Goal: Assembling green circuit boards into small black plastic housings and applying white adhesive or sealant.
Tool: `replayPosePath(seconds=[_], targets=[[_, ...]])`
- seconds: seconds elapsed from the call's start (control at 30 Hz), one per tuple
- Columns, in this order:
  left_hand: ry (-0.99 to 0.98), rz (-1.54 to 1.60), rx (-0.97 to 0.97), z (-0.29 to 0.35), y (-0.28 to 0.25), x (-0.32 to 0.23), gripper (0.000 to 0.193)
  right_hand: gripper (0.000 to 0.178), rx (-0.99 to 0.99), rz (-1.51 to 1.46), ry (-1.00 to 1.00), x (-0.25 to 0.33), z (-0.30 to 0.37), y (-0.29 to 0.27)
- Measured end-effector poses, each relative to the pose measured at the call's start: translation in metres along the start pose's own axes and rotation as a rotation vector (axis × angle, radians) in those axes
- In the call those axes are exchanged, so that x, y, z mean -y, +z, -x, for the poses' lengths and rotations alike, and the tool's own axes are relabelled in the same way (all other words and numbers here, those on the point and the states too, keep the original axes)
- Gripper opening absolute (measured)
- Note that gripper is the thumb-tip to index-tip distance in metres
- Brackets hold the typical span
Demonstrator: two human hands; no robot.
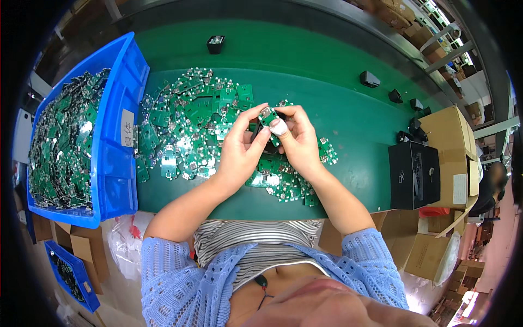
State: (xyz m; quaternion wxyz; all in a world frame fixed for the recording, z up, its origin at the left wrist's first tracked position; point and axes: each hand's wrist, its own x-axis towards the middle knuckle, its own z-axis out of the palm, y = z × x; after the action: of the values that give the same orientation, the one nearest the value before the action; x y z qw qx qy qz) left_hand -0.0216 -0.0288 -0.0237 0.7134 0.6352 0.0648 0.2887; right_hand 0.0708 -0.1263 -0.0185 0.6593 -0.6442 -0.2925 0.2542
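Both of my hands meet above the middle of a green worktop (359, 180). Between the fingertips is a small green circuit board (267, 115), set at a black plastic part (254, 128) that my fingers mostly cover. My left hand (242, 143) grips the black part from the left. My right hand (298, 139), its thumb wrapped in something white (278, 127), presses on the board from the right. Loose circuit boards (207, 109) are heaped left of my hands, and a smaller pile of boards (289, 185) lies just below them.
A blue bin (122, 180) full of circuit boards stands at the left. Black plastic housings (216, 44), (369, 79) sit along the far side. At the right are a black box (400, 180) and a cardboard carton (452, 136). Another blue bin (90, 297) is lower left.
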Motion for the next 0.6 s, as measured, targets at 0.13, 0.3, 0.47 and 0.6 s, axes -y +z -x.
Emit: replayPosePath(seconds=[0.13, 0.3, 0.47, 0.6], targets=[[-0.053, -0.094, -0.007, -0.002, -0.003, 0.0, 0.04, 0.029, -0.028, 0.088, -0.072, 0.003, 0.0, -0.006], [-0.125, 0.057, 0.081, -0.003, -0.012, -0.001, 0.047, 0.028, 0.008, -0.039, -0.012, 0.011, 0.002, -0.007], [-0.363, 0.178, 0.235, -0.014, -0.017, -0.01, 0.044, 0.018, -0.054, -0.247, -0.143, 0.014, 0.002, -0.023], [-0.453, 0.337, 0.132, -0.016, -0.006, -0.012, 0.041, 0.018, 0.157, -0.122, -0.272, 0.0, 0.007, -0.026]])
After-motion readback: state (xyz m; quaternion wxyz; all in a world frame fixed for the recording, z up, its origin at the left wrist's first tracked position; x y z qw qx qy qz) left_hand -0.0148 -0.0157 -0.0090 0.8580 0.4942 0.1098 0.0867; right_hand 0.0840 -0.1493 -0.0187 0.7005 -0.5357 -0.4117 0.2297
